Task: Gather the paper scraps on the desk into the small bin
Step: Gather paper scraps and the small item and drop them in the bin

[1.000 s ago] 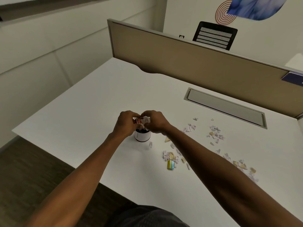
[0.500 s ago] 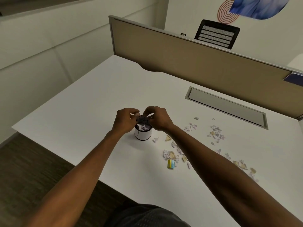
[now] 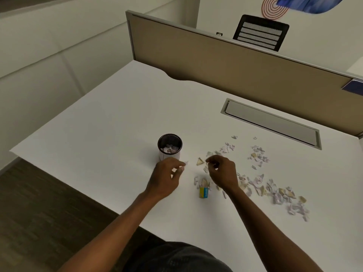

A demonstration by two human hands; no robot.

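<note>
Both hands have left the small round white-walled bin [image 3: 170, 147] – a batch of scraps now lies inside – and the left hand [image 3: 167, 176] reaches, loosely curled, for a stray white scrap [image 3: 185, 163] while the right hand [image 3: 222, 171] pinches among the torn paper scraps [image 3: 261, 185] – most remain on the white desk [image 3: 110, 122].

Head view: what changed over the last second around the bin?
Both hands left the small bin, where they had been dropping a wad of scraps. The left hand and right hand now reach for loose scraps on the desk. Bin and yellow-blue piece stayed put.
</note>
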